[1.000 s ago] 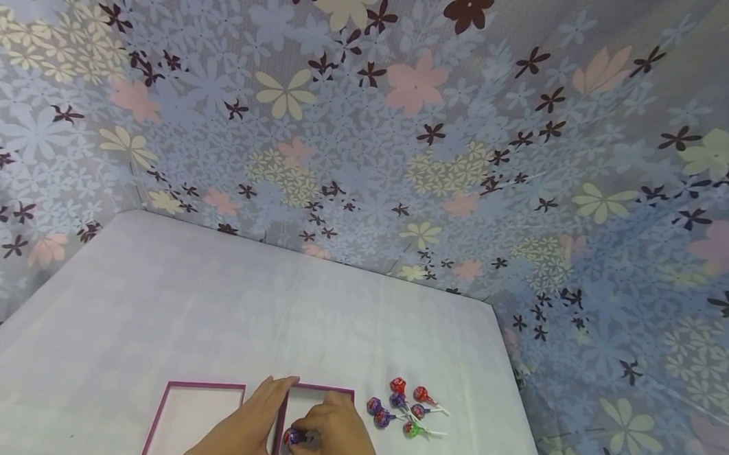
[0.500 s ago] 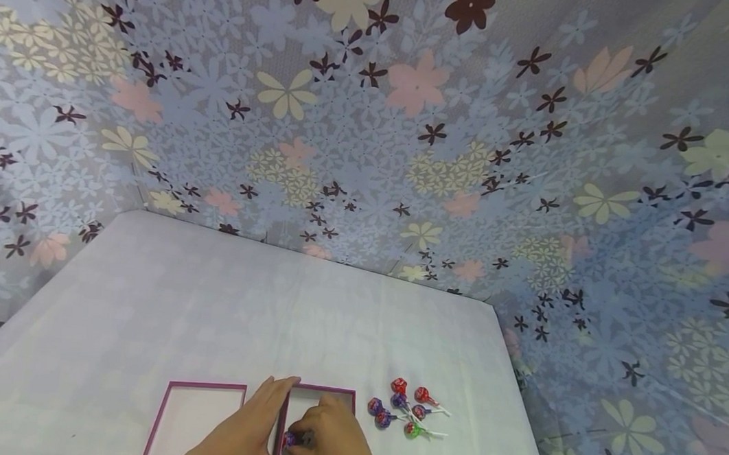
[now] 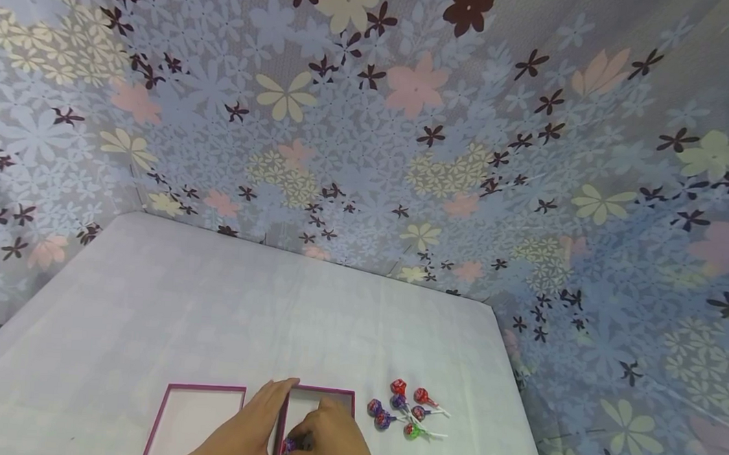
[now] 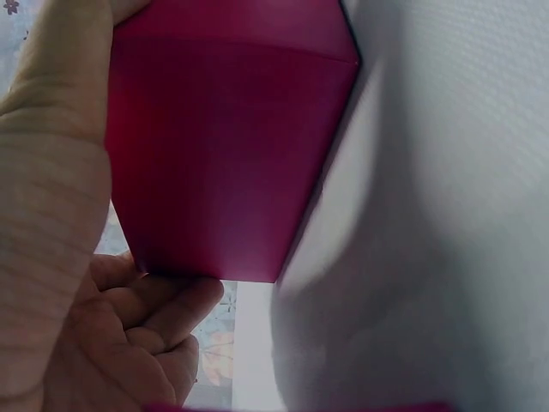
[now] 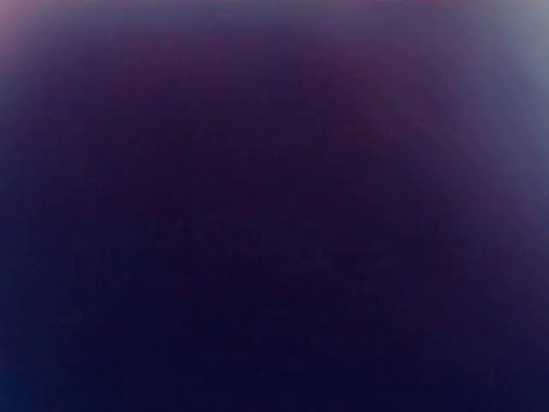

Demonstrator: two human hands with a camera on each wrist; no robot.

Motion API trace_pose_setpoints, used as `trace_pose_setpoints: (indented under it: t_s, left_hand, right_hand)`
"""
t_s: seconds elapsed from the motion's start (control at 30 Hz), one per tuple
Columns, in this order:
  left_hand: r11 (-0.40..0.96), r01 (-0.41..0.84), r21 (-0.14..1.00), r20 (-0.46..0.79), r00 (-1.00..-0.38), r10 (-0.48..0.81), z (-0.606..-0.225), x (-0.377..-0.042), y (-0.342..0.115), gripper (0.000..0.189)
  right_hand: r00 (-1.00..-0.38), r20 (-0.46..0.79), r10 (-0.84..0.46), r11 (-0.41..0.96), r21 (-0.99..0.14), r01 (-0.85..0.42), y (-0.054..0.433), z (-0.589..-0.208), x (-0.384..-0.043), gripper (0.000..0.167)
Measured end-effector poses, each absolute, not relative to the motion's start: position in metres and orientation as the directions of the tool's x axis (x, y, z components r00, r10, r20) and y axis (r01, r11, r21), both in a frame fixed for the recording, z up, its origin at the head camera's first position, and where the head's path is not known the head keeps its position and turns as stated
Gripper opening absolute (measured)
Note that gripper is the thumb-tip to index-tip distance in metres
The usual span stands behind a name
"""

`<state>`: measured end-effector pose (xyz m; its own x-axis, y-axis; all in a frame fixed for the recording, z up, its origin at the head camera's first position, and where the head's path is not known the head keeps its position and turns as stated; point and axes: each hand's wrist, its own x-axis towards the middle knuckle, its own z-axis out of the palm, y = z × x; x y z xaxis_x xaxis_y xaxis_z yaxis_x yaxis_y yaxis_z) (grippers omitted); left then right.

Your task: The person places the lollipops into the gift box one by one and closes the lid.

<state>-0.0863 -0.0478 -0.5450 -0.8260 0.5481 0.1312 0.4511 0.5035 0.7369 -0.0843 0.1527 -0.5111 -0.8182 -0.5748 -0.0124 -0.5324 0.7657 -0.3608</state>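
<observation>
Lollipop (image 3: pixel 289 446) pinched by the right hand (image 3: pixel 329 435) needs gentle seating at seven o'clock in the box (image 3: pixel 325 389) the left hand (image 3: pixel 245 424) grips.

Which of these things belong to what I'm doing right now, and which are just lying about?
In the job:
right hand, holding a purple-wrapped lollipop
left hand, gripping the box

Lying about, perhaps for later:
seven loose lollipops
magenta-edged box or lid on the left
</observation>
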Motion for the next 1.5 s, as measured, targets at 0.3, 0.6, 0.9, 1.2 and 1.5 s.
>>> trace_pose_setpoints:
  t_s: [0.3, 0.6, 0.9, 1.2, 1.5]
  left_hand:
    - [0.514, 0.441, 0.736, 0.119, -0.832, 0.542, -0.546, -0.088, -0.047, 0.135]
    - [0.512, 0.447, 0.734, 0.124, -0.829, 0.545, -0.547, -0.088, -0.046, 0.134]
    - [0.507, 0.435, 0.744, 0.108, -0.827, 0.551, -0.543, -0.087, -0.046, 0.133]
    - [0.498, 0.43, 0.753, 0.103, -0.825, 0.556, -0.54, -0.086, -0.045, 0.132]
    - [0.492, 0.451, 0.744, 0.126, -0.819, 0.56, -0.545, -0.087, -0.045, 0.134]
  right_hand:
    - [-0.835, -0.075, -0.544, 0.783, -0.403, -0.474, 0.152, -0.511, -0.085, 0.022]
    - [-0.849, -0.098, -0.519, 0.792, -0.427, -0.436, 0.153, -0.508, -0.085, 0.026]
    - [-0.861, -0.098, -0.499, 0.792, -0.454, -0.408, 0.156, -0.508, -0.083, 0.025]
    - [-0.862, -0.1, -0.497, 0.793, -0.455, -0.405, 0.162, -0.507, -0.08, 0.026]
    - [-0.843, 0.083, -0.531, 0.772, -0.362, -0.522, 0.169, -0.507, -0.079, 0.024]
